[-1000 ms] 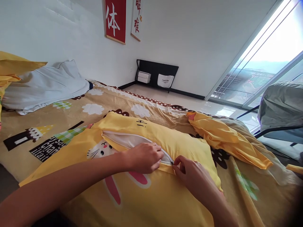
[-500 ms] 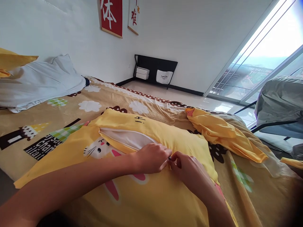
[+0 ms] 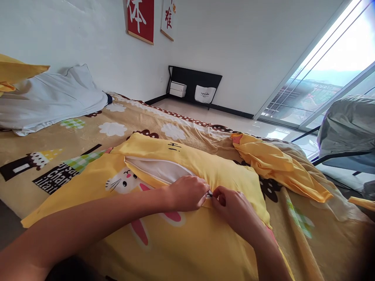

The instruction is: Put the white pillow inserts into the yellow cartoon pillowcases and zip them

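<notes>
Head view: right fingers partly hide the zipper slider.

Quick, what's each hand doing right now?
Left hand: closed, gripping the yellow pillowcase beside its opening.
Right hand: closed, fingertips pinching the zipper pull.

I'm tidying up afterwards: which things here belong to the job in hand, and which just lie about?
In the job: yellow rabbit-print cover, its zipper pull, white fabric inside.
Lying about: crumpled yellow cloth at right, white cloth at left, white box, white bag.
</notes>
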The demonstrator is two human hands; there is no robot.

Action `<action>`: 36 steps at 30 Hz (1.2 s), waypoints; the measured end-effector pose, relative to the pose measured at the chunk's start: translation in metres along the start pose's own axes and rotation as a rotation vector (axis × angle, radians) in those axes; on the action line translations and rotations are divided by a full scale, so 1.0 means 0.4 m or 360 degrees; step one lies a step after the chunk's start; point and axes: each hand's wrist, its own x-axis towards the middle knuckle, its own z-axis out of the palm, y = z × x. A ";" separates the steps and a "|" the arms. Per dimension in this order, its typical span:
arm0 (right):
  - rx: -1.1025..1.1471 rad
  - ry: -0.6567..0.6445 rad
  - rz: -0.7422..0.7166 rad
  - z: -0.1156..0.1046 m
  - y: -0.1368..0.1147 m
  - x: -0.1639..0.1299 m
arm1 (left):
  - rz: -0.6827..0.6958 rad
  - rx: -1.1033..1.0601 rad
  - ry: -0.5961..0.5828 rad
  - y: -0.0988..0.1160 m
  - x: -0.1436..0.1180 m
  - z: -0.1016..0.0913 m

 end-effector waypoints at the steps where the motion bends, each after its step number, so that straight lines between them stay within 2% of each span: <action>1: 0.0021 0.0003 -0.0004 0.002 0.000 0.001 | 0.0001 0.0004 -0.0003 -0.001 0.000 0.000; 10: 0.0280 0.0077 -0.0098 0.003 0.010 0.008 | -0.0052 0.0002 0.0016 0.007 0.013 -0.005; 21: 0.0433 0.0081 -0.0150 -0.008 0.033 0.010 | 0.0041 0.0141 0.0169 0.006 0.034 0.033; 25: 0.0312 0.0132 -0.0084 -0.012 0.045 0.010 | 0.0016 0.0081 0.0175 0.007 0.029 0.026; 30: 0.0226 0.0093 -0.0094 -0.012 0.042 0.009 | -0.0049 0.0020 0.0114 0.012 0.028 0.014; 36: 0.0086 0.0088 -0.0079 -0.009 0.038 -0.001 | -0.0114 -0.0056 0.0140 0.013 0.025 0.011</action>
